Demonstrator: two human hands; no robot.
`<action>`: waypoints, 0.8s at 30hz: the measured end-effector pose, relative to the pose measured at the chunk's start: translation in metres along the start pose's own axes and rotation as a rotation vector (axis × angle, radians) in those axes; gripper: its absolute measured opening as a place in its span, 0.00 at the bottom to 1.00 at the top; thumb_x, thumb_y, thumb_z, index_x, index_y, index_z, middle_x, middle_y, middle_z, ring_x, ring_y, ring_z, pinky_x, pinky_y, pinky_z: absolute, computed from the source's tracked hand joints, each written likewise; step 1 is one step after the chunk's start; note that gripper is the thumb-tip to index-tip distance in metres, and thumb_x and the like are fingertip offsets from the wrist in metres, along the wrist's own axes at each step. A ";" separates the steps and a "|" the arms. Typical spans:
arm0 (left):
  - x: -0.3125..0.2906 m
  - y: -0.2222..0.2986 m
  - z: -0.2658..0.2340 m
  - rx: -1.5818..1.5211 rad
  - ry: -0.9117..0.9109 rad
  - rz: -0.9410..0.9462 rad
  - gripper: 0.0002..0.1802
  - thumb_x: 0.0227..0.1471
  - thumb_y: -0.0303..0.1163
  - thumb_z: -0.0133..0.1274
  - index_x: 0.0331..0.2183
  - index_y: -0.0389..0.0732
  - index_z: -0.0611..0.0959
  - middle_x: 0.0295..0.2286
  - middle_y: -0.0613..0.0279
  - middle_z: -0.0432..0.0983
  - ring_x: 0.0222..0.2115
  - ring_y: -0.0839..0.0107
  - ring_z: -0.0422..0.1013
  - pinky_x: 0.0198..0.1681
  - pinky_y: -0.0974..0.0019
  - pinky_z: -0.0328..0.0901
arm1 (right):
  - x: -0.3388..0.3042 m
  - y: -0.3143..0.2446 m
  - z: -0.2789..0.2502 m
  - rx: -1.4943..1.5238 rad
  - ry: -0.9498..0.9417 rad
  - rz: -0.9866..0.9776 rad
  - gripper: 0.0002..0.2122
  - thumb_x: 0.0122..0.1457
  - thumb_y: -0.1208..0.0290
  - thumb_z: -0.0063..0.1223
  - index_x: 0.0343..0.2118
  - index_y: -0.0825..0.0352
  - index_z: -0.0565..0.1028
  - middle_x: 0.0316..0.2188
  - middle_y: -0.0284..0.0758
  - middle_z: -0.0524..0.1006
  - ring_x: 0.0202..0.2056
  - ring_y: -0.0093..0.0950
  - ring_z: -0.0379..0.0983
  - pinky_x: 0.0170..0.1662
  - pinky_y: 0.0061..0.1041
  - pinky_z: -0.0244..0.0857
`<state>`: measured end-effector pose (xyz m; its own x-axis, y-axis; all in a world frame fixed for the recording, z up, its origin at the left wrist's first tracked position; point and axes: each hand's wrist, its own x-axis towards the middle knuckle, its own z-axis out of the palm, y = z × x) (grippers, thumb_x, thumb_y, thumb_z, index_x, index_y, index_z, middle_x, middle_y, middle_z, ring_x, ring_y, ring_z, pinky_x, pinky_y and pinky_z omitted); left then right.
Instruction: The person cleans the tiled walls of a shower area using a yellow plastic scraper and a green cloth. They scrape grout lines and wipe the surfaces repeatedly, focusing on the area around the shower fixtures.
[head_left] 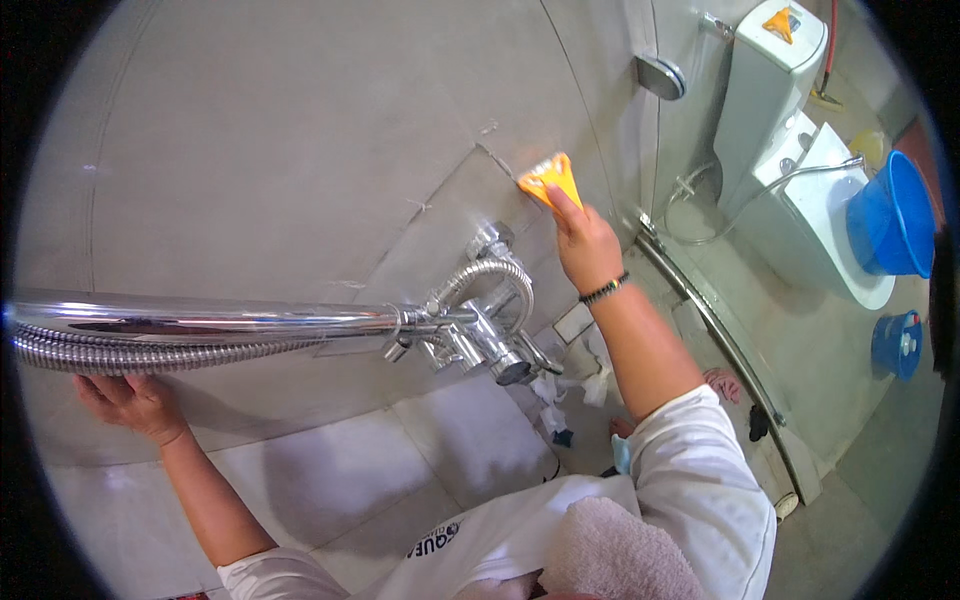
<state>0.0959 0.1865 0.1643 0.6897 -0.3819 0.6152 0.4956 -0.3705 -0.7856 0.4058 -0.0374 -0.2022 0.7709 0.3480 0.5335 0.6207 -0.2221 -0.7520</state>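
My right hand, with a dark beaded bracelet at the wrist, grips an orange triangular scraper. Its wide edge is at the grey wall tile, near a grout line. On the left, my left hand has its fingers stretched out toward the wall, their tips partly hidden behind the flexible metal shower hose. That hose runs beside a chrome shower pipe. Between my hands, the chrome mixer tap juts from the wall.
A metal floor rail runs along the right. Beyond it stand a white toilet, a blue bucket and a smaller blue container. Another orange triangular piece lies on the tank. A glass-clamp-like chrome fitting sticks out above.
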 end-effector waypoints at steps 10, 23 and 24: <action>-0.001 0.006 0.000 0.002 -0.014 -0.009 0.28 0.52 0.47 0.37 0.51 0.43 0.60 0.49 0.47 0.54 0.49 0.53 0.52 0.51 0.55 0.49 | -0.020 0.008 0.002 -0.086 -0.090 0.108 0.18 0.49 0.73 0.49 0.44 0.49 0.66 0.22 0.41 0.71 0.24 0.39 0.69 0.25 0.33 0.64; 0.000 0.007 -0.001 -0.013 -0.067 -0.050 0.28 0.52 0.48 0.35 0.47 0.38 0.66 0.48 0.47 0.55 0.49 0.54 0.52 0.51 0.57 0.48 | 0.005 -0.010 0.004 0.052 0.093 -0.011 0.17 0.48 0.74 0.48 0.42 0.48 0.67 0.17 0.38 0.67 0.19 0.37 0.67 0.20 0.33 0.62; -0.003 0.001 0.000 -0.065 -0.059 -0.051 0.28 0.51 0.48 0.35 0.47 0.38 0.66 0.48 0.47 0.56 0.49 0.54 0.52 0.51 0.57 0.48 | -0.001 -0.008 0.004 0.041 0.086 -0.001 0.18 0.48 0.74 0.47 0.43 0.48 0.67 0.17 0.38 0.67 0.18 0.37 0.67 0.20 0.33 0.62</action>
<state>0.0944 0.1876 0.1621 0.6955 -0.3111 0.6477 0.4966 -0.4433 -0.7462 0.3999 -0.0324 -0.1984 0.7805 0.2684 0.5646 0.6168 -0.1840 -0.7653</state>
